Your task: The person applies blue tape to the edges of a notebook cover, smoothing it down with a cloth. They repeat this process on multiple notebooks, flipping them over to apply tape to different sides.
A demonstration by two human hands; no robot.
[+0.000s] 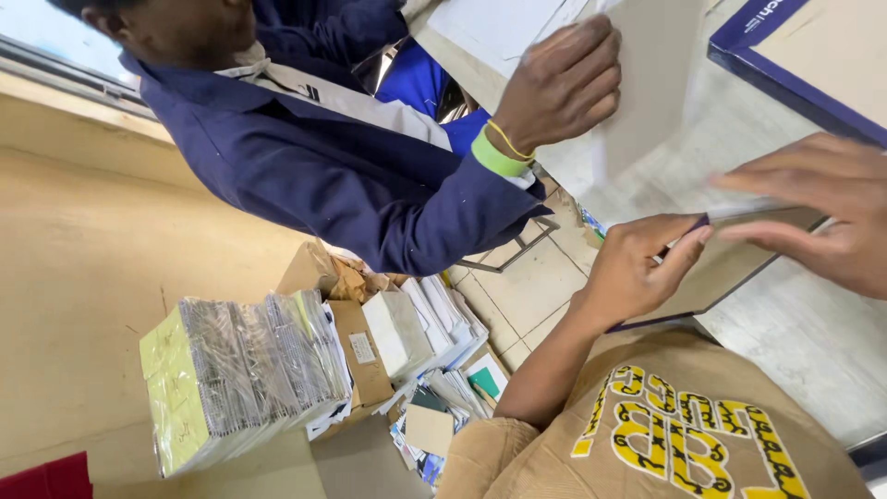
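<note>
The pale table [795, 333] runs along the right. Your left hand [637, 268] pinches the edge of a brown, dark-bordered board [730, 263] lying there, while your right hand [822, 212] presses flat on it, fingers spread. Farther off, a co-worker's hand [559, 88] grips a grey sheet [651, 83].
</note>
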